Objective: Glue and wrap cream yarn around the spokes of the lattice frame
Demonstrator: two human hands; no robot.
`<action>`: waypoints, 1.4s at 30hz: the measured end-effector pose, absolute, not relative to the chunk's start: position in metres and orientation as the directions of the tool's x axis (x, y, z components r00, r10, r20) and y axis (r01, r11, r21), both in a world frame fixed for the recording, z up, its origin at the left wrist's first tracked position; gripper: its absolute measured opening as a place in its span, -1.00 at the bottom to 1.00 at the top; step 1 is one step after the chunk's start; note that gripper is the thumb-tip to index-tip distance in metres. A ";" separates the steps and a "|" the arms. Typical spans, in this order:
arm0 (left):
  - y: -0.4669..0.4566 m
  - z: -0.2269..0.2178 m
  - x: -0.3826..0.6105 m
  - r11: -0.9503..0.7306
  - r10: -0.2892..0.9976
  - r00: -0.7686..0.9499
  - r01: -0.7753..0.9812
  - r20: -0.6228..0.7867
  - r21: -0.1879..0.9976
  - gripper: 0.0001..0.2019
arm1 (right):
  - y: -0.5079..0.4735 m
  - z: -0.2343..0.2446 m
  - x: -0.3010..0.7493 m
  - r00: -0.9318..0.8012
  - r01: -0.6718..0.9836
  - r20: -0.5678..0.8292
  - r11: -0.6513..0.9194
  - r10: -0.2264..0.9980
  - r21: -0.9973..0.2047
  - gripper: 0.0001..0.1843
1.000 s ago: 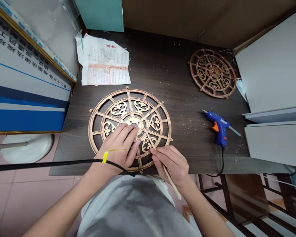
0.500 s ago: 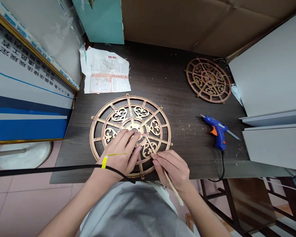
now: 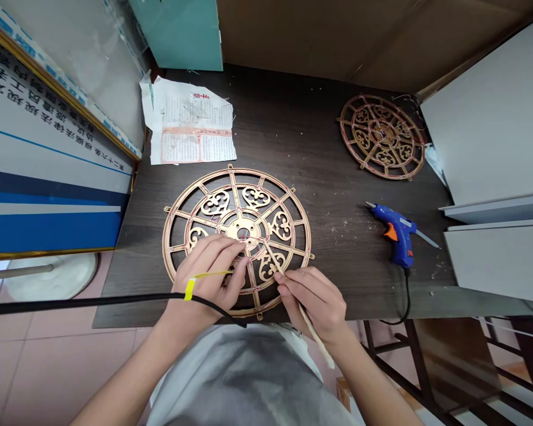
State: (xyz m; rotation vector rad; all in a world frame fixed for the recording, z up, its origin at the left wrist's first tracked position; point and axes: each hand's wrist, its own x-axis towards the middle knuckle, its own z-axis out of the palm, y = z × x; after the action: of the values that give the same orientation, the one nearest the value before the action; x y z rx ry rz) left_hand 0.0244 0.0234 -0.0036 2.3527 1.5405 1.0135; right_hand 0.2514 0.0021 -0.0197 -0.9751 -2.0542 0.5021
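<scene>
A round openwork wooden panel (image 3: 233, 228) with spokes, scroll cut-outs and thin reddish lines along its ribs lies flat on the dark table. Over its lower left part rests my left hand (image 3: 208, 271), fingers bent loosely near the hub and the thumb apart; no held thing shows there. My right hand (image 3: 317, 303) pinches a thin pale stick (image 3: 272, 257) like a pen at the panel's lower right edge. The stick's tip meets the rim of the hub, while its other end slants down past my palm. A black cable with a yellow tag crosses my left wrist.
A blue glue gun (image 3: 396, 234) with an orange trigger lies at the right, its cord running over the front edge. A second round panel (image 3: 359, 160) sits at the back right. Printed paper (image 3: 190, 148) lies back left. White boards (image 3: 497, 254) and a framed poster (image 3: 48, 207) flank the table.
My left hand has drawn back slightly from the hub, baring its central hole, and its fingers are more bent. The stick's tip stays by the hub rim. The view has shifted slightly.
</scene>
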 end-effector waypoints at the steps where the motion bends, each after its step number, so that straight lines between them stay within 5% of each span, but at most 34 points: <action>1: 0.023 -0.002 0.023 -0.459 0.854 0.227 0.752 0.468 0.474 -0.77 | 0.002 -0.020 0.251 -0.391 0.467 0.490 0.627 0.779 -0.623 -0.59; 11: 0.020 0.017 0.011 -0.324 0.926 0.063 0.641 0.373 0.696 -0.88 | 0.000 -0.021 0.251 -0.382 0.475 0.478 0.612 0.791 -0.632 -0.62; 17: 0.024 0.017 -0.005 -0.248 0.956 0.022 0.595 0.293 0.764 -0.76 | 0.001 -0.021 0.252 -0.382 0.478 0.478 0.612 0.791 -0.631 -0.61; 24: 0.025 0.021 0.000 -0.007 0.989 -0.145 0.199 0.037 0.980 -0.91 | 0.001 -0.021 0.252 -0.383 0.492 0.487 0.620 0.785 -0.611 -0.61; 29: 0.023 0.016 0.002 0.009 0.999 -0.043 -0.014 -0.010 1.000 -0.95 | 0.001 -0.020 0.251 -0.379 0.479 0.499 0.626 0.780 -0.615 -0.59; 42: 0.028 0.011 0.005 0.027 0.999 -0.020 -0.103 -0.029 0.994 -0.92 | 0.001 -0.020 0.251 -0.381 0.469 0.492 0.622 0.783 -0.626 -0.58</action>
State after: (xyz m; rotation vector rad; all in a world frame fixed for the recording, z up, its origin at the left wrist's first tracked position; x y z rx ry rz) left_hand 0.0052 0.0280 0.0105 1.1032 1.1617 1.2509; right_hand 0.2508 0.0015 -0.0205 -0.9813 -2.0434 0.4967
